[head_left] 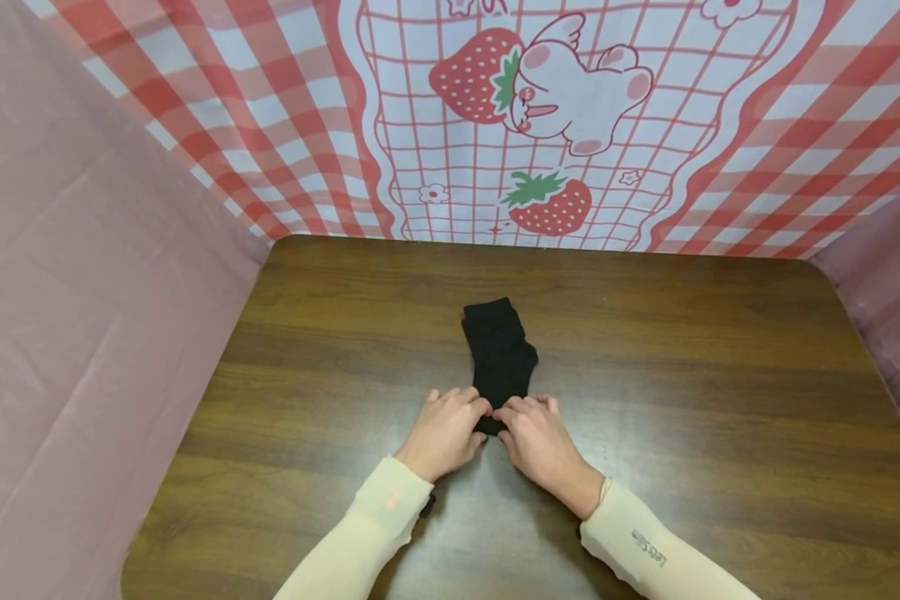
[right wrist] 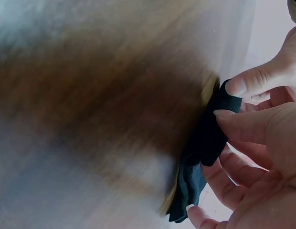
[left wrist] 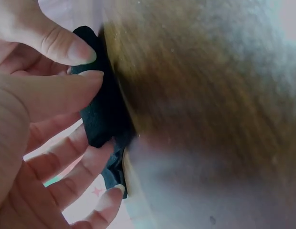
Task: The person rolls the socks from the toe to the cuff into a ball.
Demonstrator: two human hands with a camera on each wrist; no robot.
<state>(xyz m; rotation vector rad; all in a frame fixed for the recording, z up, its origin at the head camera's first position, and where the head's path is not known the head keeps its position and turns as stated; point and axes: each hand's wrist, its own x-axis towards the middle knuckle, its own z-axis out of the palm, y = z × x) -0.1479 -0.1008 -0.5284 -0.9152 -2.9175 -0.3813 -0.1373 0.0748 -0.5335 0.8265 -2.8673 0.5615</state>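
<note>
Black socks (head_left: 498, 354), apparently two laid one on the other, lie flat on the wooden table with the cuff toward the back and the heel bulging right. Their near end is folded over into a thick roll (left wrist: 102, 102). My left hand (head_left: 444, 432) pinches the left end of this roll, thumb on the near side and fingers over the top. At the right end, my right hand (head_left: 540, 446) pinches it the same way. The thumbs almost meet, and the fingers hide part of the roll. Loose sock layers (right wrist: 188, 191) show beyond the roll in the right wrist view.
The brown wooden table (head_left: 330, 333) has rounded corners. Behind it hangs a red-and-white checked cloth (head_left: 285, 108) with strawberry drawings. Pink cloth (head_left: 82, 292) hangs along the left side, and more pink cloth (head_left: 885, 292) along the right.
</note>
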